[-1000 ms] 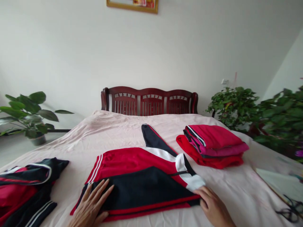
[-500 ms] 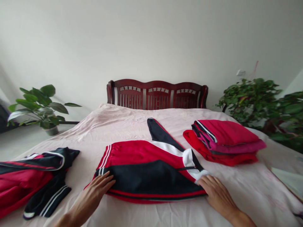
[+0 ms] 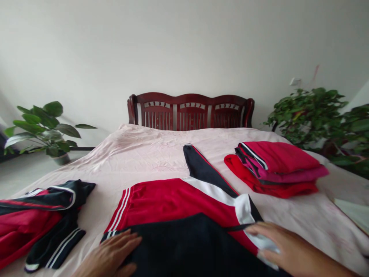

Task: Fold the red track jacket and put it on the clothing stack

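A red, dark navy and white track jacket point(image 3: 161, 200) lies on the bed in front of me, its hem to the left and its white collar to the right. One dark sleeve stretches away toward the headboard; the near edge runs out of the picture. My left hand point(image 3: 113, 254) rests on the jacket's striped hem, fingers stretched out and thumb apart. At the collar, my right hand point(image 3: 281, 246) touches the white fabric, with thumb and fingers spread from each other. Neither hand visibly pinches the cloth.
A stack of folded red and magenta clothes point(image 3: 282, 165) sits to the right. Rumpled red and dark clothing point(image 3: 52, 223) lies at left. Beyond the pink bedsheet point(image 3: 144, 154) stands a wooden headboard point(image 3: 190, 111). Potted plants point(image 3: 49, 130) flank the bed, and a pale flat object point(image 3: 351, 213) lies at right.
The jacket's body has come closer to me, and its near edge has left the picture. Both hands have moved nearer with it, the right one also outward. The side piles stay put.
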`<act>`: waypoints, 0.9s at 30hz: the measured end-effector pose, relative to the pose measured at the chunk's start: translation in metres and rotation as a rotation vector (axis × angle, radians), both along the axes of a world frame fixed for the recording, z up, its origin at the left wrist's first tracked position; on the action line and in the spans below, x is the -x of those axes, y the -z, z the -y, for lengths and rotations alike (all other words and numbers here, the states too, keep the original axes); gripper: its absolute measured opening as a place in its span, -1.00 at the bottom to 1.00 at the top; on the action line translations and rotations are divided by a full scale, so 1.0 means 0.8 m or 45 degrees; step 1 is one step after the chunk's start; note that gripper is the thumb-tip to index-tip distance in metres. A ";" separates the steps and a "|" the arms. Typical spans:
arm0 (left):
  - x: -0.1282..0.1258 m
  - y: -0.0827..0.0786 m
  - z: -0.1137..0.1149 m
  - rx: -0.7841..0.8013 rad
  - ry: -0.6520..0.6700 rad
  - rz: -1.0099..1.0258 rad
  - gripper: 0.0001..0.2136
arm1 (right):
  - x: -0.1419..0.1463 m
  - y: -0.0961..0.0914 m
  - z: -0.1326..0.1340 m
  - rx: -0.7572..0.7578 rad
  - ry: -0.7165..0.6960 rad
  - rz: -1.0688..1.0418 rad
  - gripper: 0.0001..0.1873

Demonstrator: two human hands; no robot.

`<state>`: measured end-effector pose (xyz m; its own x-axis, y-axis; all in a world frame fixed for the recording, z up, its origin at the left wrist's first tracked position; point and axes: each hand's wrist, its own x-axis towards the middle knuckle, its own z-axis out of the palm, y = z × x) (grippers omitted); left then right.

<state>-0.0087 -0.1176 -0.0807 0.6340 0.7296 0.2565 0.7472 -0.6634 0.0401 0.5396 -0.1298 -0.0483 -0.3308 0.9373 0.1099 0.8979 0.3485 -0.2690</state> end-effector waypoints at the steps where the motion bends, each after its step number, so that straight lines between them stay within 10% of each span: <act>1: -0.021 -0.013 -0.019 0.068 -0.075 0.042 -0.47 | 0.029 -0.011 -0.021 0.024 0.004 -0.040 -0.57; 5: -0.113 -0.032 -0.114 0.274 -0.129 0.062 -0.50 | 0.157 -0.010 -0.111 0.031 -0.097 -0.102 -0.42; 9: -0.147 0.002 -0.186 0.235 -0.241 -0.036 -0.44 | 0.218 0.038 -0.182 0.000 -0.131 0.011 -0.34; 17: -0.052 0.049 -0.238 0.294 -0.412 -0.110 -0.40 | 0.142 0.099 -0.258 -0.100 -0.001 0.174 -0.37; 27: 0.054 0.099 -0.265 0.159 -0.662 0.161 -0.49 | 0.080 0.083 -0.298 0.071 0.538 0.134 -0.35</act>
<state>-0.0523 0.0943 -0.1598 0.1518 0.9683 0.1984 0.9595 -0.1926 0.2056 0.4758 0.1084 -0.1147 0.0762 0.9962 0.0415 0.9820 -0.0678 -0.1764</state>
